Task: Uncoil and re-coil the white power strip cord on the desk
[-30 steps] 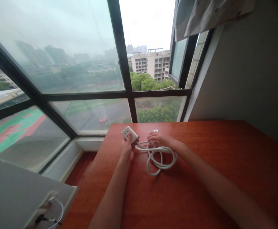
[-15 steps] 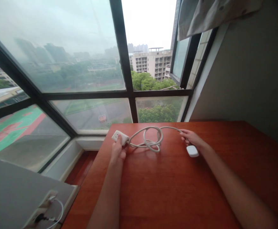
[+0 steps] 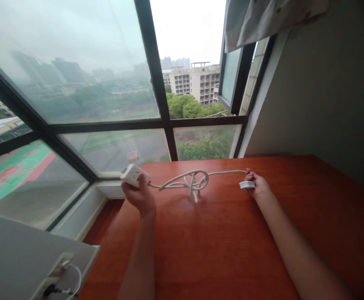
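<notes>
Windows (image 3: 166,123) edge the table (image 3: 213,250) behind the looped cord (image 3: 206,179).

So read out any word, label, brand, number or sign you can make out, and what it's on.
No legible text anywhere.
White rectangular plastic socket block: any lettering too small to read.
Small white plastic plug: none legible.
Pale multi-storey buildings outside: any signs too small to read.

source: daylight through window (image 3: 107,100) | sky (image 3: 188,29): overexposed white | right wall (image 3: 325,91): dim | tabletop (image 3: 219,250): soft sheen toward far edge | distant towers (image 3: 69,71): hazy | picture margins: wide-angle stretch, darkened right
</notes>
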Tool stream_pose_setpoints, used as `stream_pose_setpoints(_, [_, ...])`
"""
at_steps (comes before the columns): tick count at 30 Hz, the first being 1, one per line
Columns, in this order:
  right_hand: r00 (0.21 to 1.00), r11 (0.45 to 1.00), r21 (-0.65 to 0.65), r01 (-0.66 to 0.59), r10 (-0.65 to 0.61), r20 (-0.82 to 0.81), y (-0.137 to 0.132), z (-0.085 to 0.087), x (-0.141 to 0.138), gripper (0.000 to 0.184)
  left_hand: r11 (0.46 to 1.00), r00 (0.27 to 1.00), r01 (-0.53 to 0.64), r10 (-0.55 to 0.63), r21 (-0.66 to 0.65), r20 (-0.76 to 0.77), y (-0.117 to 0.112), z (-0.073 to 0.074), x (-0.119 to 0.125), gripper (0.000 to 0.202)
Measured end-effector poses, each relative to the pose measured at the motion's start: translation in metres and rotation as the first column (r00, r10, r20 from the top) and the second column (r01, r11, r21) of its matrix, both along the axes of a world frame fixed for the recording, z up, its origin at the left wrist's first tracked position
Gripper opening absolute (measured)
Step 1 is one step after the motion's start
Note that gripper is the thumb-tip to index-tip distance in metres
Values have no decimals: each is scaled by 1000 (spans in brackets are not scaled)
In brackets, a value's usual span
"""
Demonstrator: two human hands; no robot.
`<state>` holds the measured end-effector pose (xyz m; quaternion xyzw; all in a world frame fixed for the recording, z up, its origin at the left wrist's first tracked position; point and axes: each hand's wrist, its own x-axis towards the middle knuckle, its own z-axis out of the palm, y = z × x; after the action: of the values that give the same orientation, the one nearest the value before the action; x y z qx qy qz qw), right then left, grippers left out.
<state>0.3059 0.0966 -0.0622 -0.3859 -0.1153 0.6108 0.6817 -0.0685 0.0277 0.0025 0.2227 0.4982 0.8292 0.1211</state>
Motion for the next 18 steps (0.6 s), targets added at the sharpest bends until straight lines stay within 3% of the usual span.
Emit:
stream_pose_setpoints(2, [996,995,-32,93,-93,-3,1,-1,-4,19,985,956,168,-170,-26,-238,-9,4,18,34])
stream_pose_setpoints(4, [985,983,-49,175,-175,15,1,-1,-5,19,914,825,385,-402,-126,-397,-16,7,34,34])
stream_pose_setpoints(6, [973,973,-47,227,-225,45,-3,1,-6,17,825,702,517,-561,-228,-439,-20,10,45,34])
stream_pose_setpoints(9, [970,976,-9,219,-217,113,-11,9,-13,10,760,654,578,-649,-296,-390,-20,12,52,36])
stream_pose_setpoints(12, [917,988,154,31,-90,389,-26,23,-35,22,762,674,567,-647,-311,-356,-18,10,54,39])
stream_pose_setpoints(14, [761,958,227,-175,-15,649,-39,35,-56,31,784,707,545,-620,-297,-340,-17,8,56,41])
stream_pose_setpoints(15, [644,937,227,-267,-2,765,-46,41,-68,35,794,723,535,-607,-288,-331,-18,7,57,42])
stream_pose_setpoints(18, [261,854,247,-457,-136,956,-68,56,-102,47,795,748,539,-603,-277,-278,-19,6,63,45])
